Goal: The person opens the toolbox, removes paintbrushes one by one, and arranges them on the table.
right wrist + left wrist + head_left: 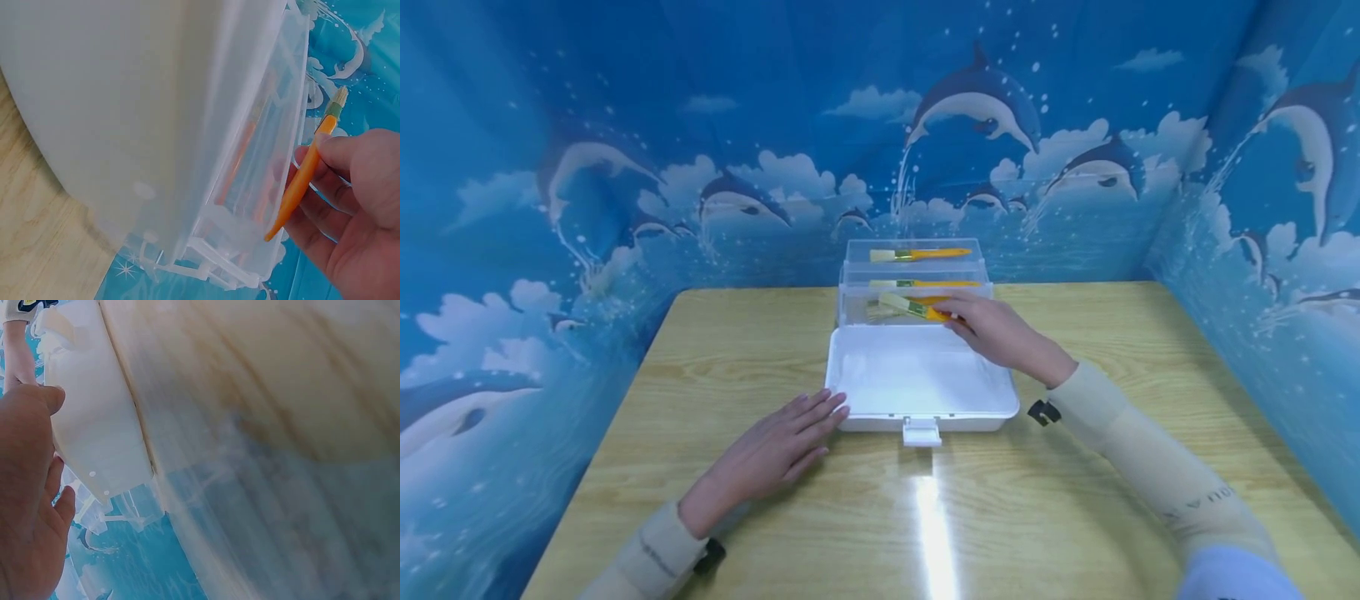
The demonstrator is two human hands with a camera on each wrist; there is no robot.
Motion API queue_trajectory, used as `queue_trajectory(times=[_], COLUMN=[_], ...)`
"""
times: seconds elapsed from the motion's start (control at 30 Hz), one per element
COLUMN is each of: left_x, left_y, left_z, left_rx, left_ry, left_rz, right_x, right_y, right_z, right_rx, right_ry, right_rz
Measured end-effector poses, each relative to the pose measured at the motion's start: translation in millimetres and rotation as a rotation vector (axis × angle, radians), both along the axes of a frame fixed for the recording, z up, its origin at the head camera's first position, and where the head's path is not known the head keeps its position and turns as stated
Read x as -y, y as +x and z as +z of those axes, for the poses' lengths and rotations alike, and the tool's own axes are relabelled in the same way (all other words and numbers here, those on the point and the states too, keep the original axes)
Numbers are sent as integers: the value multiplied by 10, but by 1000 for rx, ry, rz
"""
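Observation:
A white plastic box (921,375) stands open on the table, its bare white inside facing up and its latch (922,432) toward me. Behind it rise clear stepped trays (857,271). One paintbrush (951,252) lies in the top tray and another (951,283) in the tray below. My right hand (1000,333) pinches an orange-handled paintbrush (303,175) between thumb and fingers over the lowest tray, its pale bristles pointing left. More bristles show behind it, partly hidden. My left hand (775,450) rests its extended fingers at the box's front left corner.
The wood-grain table (737,350) extends around the box, with a bright light reflection (934,533) in front. A blue dolphin-printed curtain (790,108) encloses the back and both sides. Black clips (1043,412) sit at both sleeve cuffs.

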State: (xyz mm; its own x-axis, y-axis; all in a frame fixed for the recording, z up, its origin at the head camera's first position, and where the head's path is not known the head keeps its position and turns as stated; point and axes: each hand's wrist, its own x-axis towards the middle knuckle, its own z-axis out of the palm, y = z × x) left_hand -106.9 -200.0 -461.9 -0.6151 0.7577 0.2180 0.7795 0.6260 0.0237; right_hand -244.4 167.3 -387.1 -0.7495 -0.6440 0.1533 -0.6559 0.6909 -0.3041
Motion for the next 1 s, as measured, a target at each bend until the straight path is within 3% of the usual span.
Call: queue_trajectory(times=[1.0], left_x=[-4], left_y=[-5], left_z=[9], left_rx=[21], left_ry=[5], left_rz=[13], right_x=[-295], right_y=[149], right_z=[-17], right_rx=[-58], right_ry=[-155], right_rz=[-75])
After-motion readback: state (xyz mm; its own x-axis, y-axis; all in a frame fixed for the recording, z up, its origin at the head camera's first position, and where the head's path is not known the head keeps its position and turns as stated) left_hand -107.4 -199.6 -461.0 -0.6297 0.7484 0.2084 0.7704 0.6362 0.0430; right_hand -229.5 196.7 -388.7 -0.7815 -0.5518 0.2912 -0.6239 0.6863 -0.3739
